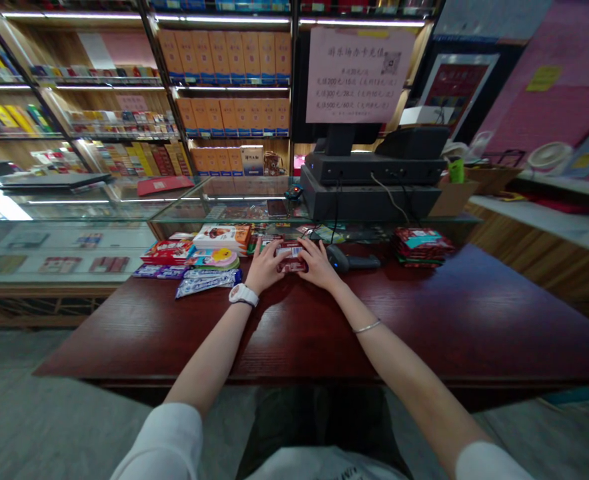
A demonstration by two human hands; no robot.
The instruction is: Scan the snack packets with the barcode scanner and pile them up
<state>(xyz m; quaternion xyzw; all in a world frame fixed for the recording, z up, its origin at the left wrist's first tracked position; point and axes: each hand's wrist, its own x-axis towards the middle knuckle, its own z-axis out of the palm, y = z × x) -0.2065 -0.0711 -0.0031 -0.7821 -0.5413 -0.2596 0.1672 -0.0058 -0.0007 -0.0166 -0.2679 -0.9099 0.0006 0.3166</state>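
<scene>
- One red-brown table (424,333), below everything handled.
- One screen (344,140) beyond it, with one pink notice (357,77) on the front.
- One stack of red packets (421,247) at the right; layers too blurred to count.
- Two hands, left hand (266,267) and right hand (318,265), both clamped on the same red packet, one at each end.
- One dark scanner (349,259), just beside the right hand.
- One red packet (290,256), between both hands, near the table's far edge.
- One white watch (243,294), on the left wrist.
- One thin bracelet (367,327), on the right forearm.
</scene>
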